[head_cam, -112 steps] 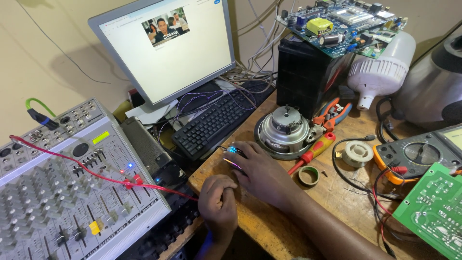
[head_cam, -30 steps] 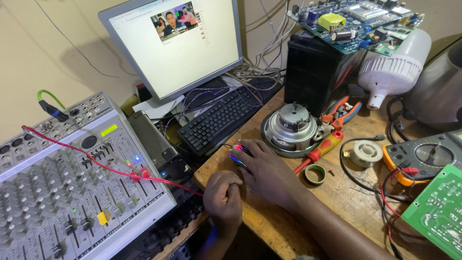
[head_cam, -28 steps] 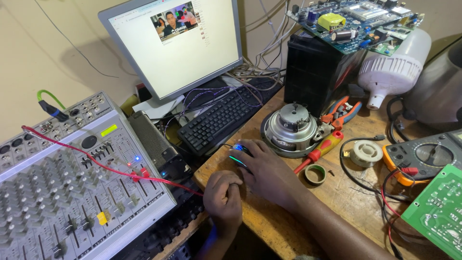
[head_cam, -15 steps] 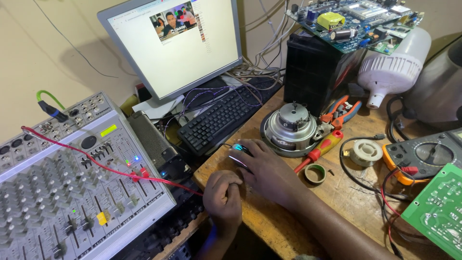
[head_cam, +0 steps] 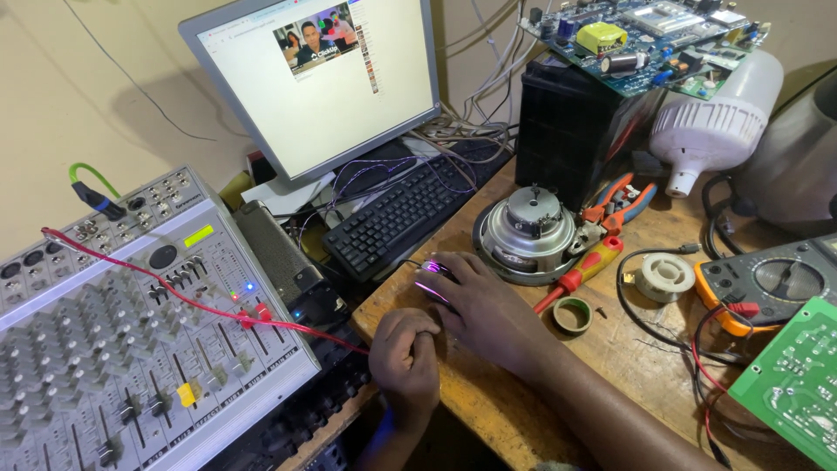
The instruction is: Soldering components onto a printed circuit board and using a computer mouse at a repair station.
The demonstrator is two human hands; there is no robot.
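Your right hand [head_cam: 488,305] is cupping a dark computer mouse with glowing purple lights [head_cam: 433,281] on the wooden tabletop [head_cam: 488,401].
Your fingers are curling closed over the mouse just in front of the black keyboard [head_cam: 397,218], while your left hand [head_cam: 405,362] is resting as a loose fist at the tabletop's near edge, holding nothing, touching your right. The round metal speaker driver [head_cam: 527,231] is sitting just beyond your right hand.

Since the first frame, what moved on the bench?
Little moved. The right hand is still cupped over the lit mouse, and the left hand stays curled at the desk edge. The page on the monitor shifted: the video thumbnail sits higher. The mixer, keyboard and speaker driver are unchanged.
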